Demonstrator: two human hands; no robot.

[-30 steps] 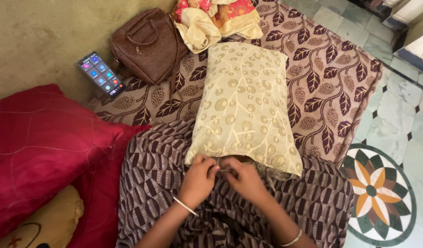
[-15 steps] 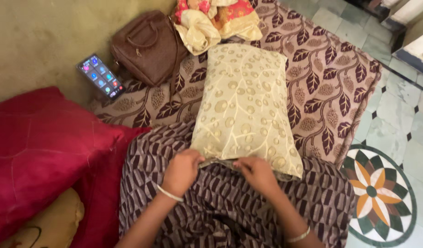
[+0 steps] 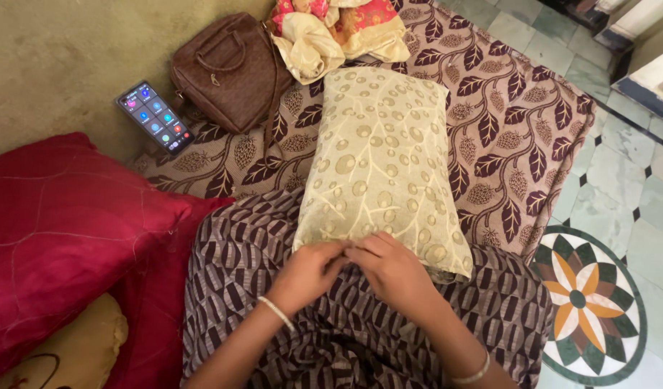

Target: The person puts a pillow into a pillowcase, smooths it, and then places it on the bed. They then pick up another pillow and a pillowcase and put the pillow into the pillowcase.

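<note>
My left hand [image 3: 306,272] and right hand [image 3: 390,268] meet, both pinching the near edge of the cream patterned pillow [image 3: 380,166] lying on my lap. A brown handbag [image 3: 230,70] sits at eleven o'clock beyond it, a lit phone [image 3: 155,117] at ten.

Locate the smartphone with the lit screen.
In the head view, the smartphone with the lit screen lies upper left, against the wall, just left of the brown leather handbag and above the red cushion.

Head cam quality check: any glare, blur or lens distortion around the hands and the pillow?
Head view: soft, even light, no harsh shadows; left hand, right hand and cream pillow are sharp; lit phone screen readable, no glare; wide-angle bend at the floor tiles.
</note>
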